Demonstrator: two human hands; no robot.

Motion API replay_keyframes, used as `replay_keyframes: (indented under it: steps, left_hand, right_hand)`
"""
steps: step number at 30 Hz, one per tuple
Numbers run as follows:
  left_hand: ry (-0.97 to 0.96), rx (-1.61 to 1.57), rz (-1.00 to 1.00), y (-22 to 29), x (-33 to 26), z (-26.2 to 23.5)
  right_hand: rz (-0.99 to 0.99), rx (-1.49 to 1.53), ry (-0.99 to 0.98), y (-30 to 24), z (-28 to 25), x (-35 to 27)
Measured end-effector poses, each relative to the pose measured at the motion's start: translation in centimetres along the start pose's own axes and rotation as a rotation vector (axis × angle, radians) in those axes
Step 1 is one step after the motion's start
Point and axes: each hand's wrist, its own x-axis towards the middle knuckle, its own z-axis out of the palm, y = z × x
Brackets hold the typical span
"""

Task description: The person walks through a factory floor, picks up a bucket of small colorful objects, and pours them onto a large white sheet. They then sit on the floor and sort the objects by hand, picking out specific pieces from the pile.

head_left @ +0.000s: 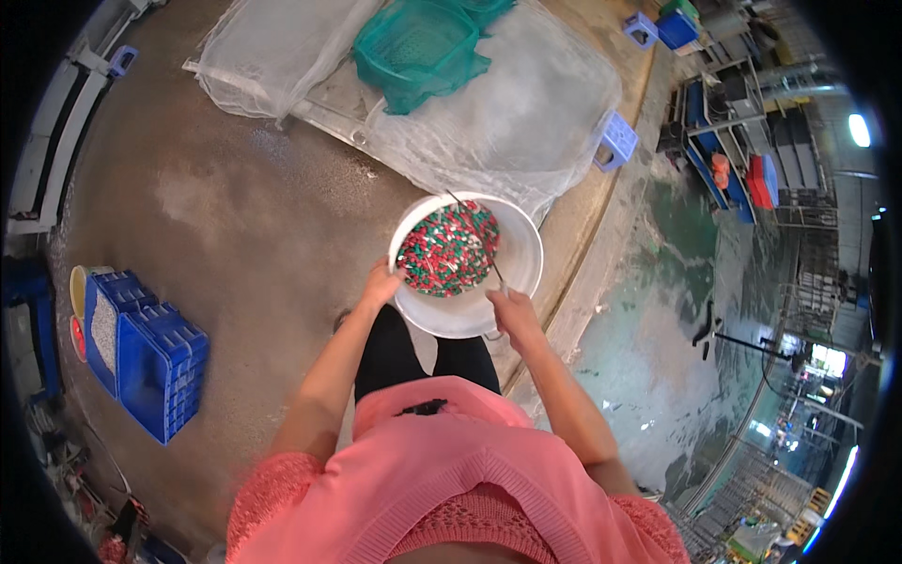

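A white bucket (pixel 520 240) is held up in front of my legs, its mouth facing up. Inside lies a heap of small red, green and white pieces (pixel 448 252), gathered more to the left side. My left hand (pixel 381 283) is closed on the bucket's left rim, some of its fingers hidden by the wall. My right hand (pixel 510 310) is closed round a thin dark handle (pixel 489 256) that crosses above the bucket's mouth from the far rim. The bucket's underside cannot be seen.
Ahead stands a low frame covered with white netting (pixel 489 122), with green mesh baskets (pixel 418 47) on it. Blue crates (pixel 164 362) sit on the floor at left. A purple stool (pixel 616 141) stands beside the netting. A drain edge and wet floor (pixel 658 348) run along the right.
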Motion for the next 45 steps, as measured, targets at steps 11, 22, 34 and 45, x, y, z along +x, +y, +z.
replay_keyframes:
  steps: [11, 22, 34, 45]
  left_hand:
    - [0.016, -0.576, -0.390, 11.6, 7.5, 3.9]
    - [0.198, -0.792, -0.613, 12.9, 20.1, 13.4]
    - [0.552, -0.544, -0.732, 23.8, 33.5, 22.0]
    - [0.525, -0.490, -0.451, 28.4, 45.5, 24.6]
  right_hand:
    - [-0.558, -0.632, -0.325, -14.5, -5.8, 19.6]
    - [-0.494, -0.812, -0.511, -18.2, -11.0, 34.9]
    - [-0.530, -0.805, -0.757, -22.6, -18.2, 51.1]
    - [-0.577, -0.973, -0.496, -21.0, -20.5, 61.4]
